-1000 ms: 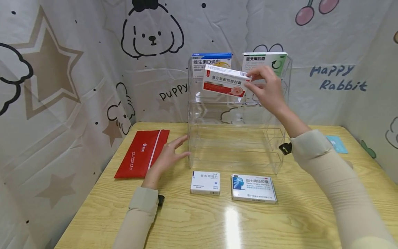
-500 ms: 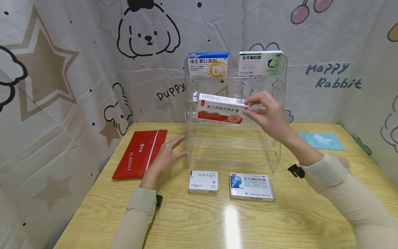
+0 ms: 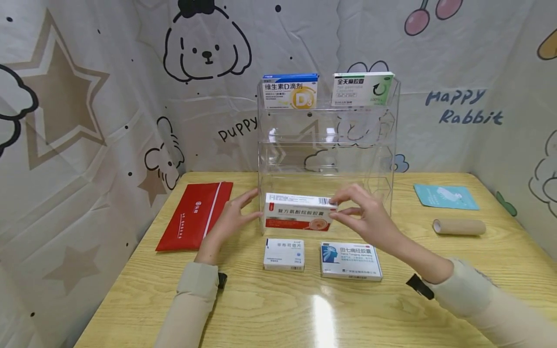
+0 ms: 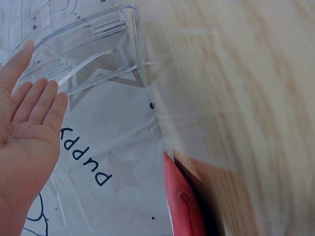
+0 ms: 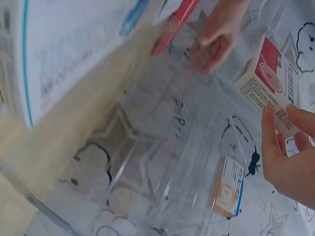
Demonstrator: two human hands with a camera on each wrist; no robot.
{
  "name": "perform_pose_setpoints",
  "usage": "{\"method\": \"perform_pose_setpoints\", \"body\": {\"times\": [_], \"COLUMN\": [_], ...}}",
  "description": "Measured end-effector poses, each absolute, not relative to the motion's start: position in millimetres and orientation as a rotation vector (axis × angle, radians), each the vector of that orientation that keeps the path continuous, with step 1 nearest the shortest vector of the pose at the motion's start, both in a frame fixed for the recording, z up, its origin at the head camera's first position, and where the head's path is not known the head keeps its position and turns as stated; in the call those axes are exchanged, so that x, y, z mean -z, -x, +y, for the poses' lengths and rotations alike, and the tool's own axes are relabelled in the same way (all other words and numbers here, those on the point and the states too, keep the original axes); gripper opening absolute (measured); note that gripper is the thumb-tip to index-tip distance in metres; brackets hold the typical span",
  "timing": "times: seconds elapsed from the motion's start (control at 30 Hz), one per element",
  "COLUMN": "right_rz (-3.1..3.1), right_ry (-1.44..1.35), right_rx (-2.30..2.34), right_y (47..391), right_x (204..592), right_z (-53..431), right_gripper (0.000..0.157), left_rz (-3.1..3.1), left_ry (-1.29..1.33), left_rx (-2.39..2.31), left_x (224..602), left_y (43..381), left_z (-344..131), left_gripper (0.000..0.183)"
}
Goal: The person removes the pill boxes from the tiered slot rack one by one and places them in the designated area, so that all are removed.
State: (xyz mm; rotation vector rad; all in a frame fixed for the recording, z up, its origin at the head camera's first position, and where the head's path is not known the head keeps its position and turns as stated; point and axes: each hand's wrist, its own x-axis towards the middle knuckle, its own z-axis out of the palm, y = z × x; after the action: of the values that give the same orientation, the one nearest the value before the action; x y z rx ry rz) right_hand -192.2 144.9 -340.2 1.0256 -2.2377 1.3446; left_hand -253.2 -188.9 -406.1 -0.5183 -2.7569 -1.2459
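My right hand [image 3: 367, 215] pinches the right end of a red-and-white medicine box [image 3: 299, 212] between thumb and fingers. In the head view that box overlaps the lowest tier of a clear acrylic display rack [image 3: 326, 110]. The right wrist view shows the fingertips on the box's end panel. My left hand [image 3: 232, 215], fingers extended and apart, is at the rack's lower left side. On the top tier stand a blue-topped vitamin D box [image 3: 290, 92] and a green-and-white box [image 3: 363, 90]. Before the rack lie a small white box [image 3: 284, 253] and a wider white-and-blue box [image 3: 350, 261].
A red zip pouch [image 3: 193, 217] lies left of the rack on the wooden table [image 3: 243, 309]. To the right are a light-blue packet [image 3: 447, 196] and a cardboard tube [image 3: 459, 226]. A printed curtain [image 3: 209, 125] hangs behind.
My right hand has brought the red-and-white medicine box down from in front of the rack's top tier to its lowest tier. The left hand has stayed at the rack's side.
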Motion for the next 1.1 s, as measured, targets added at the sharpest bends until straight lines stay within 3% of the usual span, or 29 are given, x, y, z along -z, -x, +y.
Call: {"method": "perform_pose_setpoints", "body": {"times": [0.63, 1.1], "right_rz": [-2.392, -2.56], "right_ry": [-1.147, -1.2], "right_rx": [-1.447, -1.542], "right_y": [134, 117], "right_x": [393, 413], "right_z": [129, 120], "right_gripper": [0.019, 0.022], "left_rz": [-2.73, -2.74], "left_ry": [0.524, 0.517], "left_rx": [1.219, 1.231], "left_x": [406, 406], "left_y": [254, 254], "left_z": [-188, -187], "left_gripper": [0.069, 0.069]}}
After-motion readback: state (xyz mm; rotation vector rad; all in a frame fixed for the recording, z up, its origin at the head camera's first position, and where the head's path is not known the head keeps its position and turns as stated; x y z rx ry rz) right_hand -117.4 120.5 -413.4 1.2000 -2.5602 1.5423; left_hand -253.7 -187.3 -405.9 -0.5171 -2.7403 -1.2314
